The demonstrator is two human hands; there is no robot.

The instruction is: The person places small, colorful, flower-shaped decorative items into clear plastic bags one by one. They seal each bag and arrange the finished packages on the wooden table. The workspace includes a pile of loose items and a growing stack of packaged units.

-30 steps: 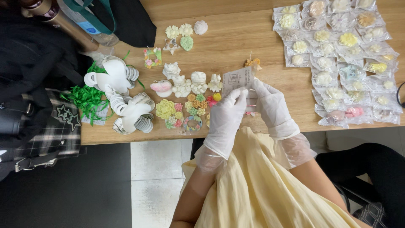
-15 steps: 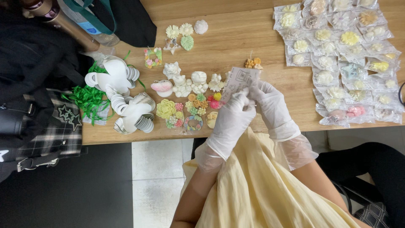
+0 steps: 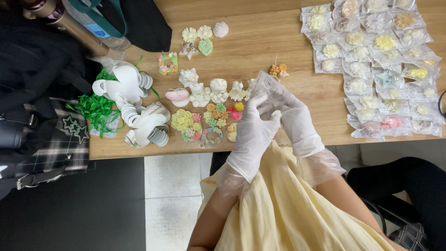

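Observation:
Both my hands wear thin clear gloves and meet over the near edge of the wooden table (image 3: 283, 42). My left hand (image 3: 251, 135) and my right hand (image 3: 293, 117) together pinch a small clear plastic bag (image 3: 266, 90), held tilted above the table; whether anything is inside it I cannot tell. Just left of the hands lie several small flower-shaped pieces (image 3: 210, 100), white, yellow, pink and green. A little orange and yellow piece (image 3: 278, 70) sits just beyond the bag.
Several bagged flower pieces (image 3: 376, 60) lie in rows at the right. White paper tags (image 3: 139, 104) and green ribbon (image 3: 95, 107) sit at the left. A metal bottle (image 3: 69, 25) and dark bags are at the far left. My lap is in pale yellow cloth (image 3: 288, 209).
My left hand moved right to meet the right hand on the bag, and both hands now hold it a little lower and closer to me.

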